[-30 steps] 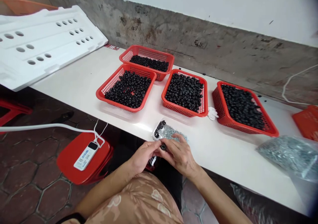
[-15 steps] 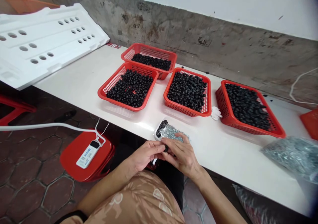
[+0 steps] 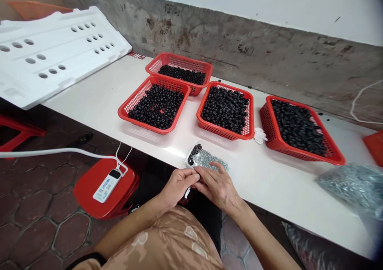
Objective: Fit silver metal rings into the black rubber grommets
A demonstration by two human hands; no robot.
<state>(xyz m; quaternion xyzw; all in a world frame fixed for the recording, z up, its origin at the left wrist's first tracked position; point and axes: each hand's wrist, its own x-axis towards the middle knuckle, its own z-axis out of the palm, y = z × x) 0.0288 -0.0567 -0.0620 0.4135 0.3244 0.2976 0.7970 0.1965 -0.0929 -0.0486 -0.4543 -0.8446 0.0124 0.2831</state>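
My left hand [image 3: 177,187] and my right hand [image 3: 218,185] meet at the table's front edge, above my lap. Both are closed, thumbs and fingertips pinched together. The small black round part seen between them half a second ago is now hidden by the fingers. Just beyond my right fingers lies a shallow clear tray [image 3: 187,158] holding many small shiny metal pieces [image 3: 206,157]. A few black round parts [image 3: 195,150] sit at its left end. Something small and white [image 3: 187,192] shows under my left fingertips; I cannot make out what it is.
Several red baskets of black ring-like parts stand behind the tray, one basket [image 3: 140,123] at left. A bag of metal pieces [image 3: 354,186] lies at right. A white foam panel [image 3: 72,42] covers the table's left end. A power strip [image 3: 107,185] rests on a red stool [image 3: 86,190].
My fingertips have closed in, covering the black part that showed between them. The hands stay in nearly the same place; the tray and baskets are unchanged.
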